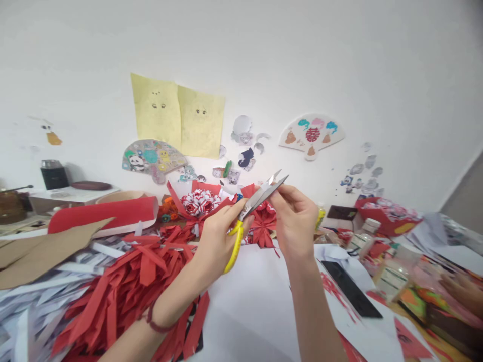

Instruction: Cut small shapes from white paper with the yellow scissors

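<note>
Yellow-handled scissors point(236, 247) are gripped in my left hand point(218, 234), raised above the table. Their metal blades point up and to the right, slightly apart at the tips. My right hand point(296, 221) is closed beside the blade tips, thumb and fingers pressed together. What it pinches, if anything, is hidden or too small to make out. Below both hands lies white paper point(249, 306). Left of it is a heap of red paper strips point(124, 286), and white paper strips point(33, 301) lie farther left.
A red paper roll point(101, 215) and brown cardboard point(49, 251) lie at left. Red-and-white paper flowers point(199, 202) stand at the back by the wall. A black phone-like slab point(350, 289), a clear bottle point(392, 276) and another person's hand point(464, 291) are at right.
</note>
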Tool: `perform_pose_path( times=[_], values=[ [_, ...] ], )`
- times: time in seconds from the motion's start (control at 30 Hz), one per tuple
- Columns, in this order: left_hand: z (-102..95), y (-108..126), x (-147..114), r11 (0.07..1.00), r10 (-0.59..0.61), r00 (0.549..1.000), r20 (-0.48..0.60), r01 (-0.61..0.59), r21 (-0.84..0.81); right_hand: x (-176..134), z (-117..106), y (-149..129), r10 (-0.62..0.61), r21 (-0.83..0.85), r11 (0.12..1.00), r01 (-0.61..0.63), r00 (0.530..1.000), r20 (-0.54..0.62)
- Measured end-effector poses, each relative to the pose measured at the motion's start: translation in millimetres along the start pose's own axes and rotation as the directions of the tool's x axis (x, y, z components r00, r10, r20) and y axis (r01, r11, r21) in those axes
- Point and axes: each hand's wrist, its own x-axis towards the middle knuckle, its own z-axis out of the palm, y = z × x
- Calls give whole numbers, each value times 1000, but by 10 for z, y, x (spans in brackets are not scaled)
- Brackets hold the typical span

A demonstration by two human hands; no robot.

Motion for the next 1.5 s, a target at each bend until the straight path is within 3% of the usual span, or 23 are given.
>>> perform_pose_path(
  times=[0.5, 0.77, 0.97, 1.17, 1.5],
  values=[
    [25, 33, -10, 998, -29, 999, -24, 28, -50, -147, 237, 25, 80, 206, 977, -52, 988, -132],
    [25, 44, -13, 997, -38, 999, -27, 36, -71, -200, 319, 4, 135, 297, 951, -91, 982, -133],
    [23, 32, -15, 998, -25, 1000, -19, 24, -49, -120, 227, 14, 129, 260, 960, -102, 987, -90],
    [34, 23, -22, 998, -15, 1000, -7, 15, -53, -57, 115, 29, 38, 152, 988, -23, 995, -94],
    [31, 38, -30, 997, -21, 1000, -12, 20, -80, -116, 169, 20, 20, 147, 989, 1, 990, -138]
  ],
)
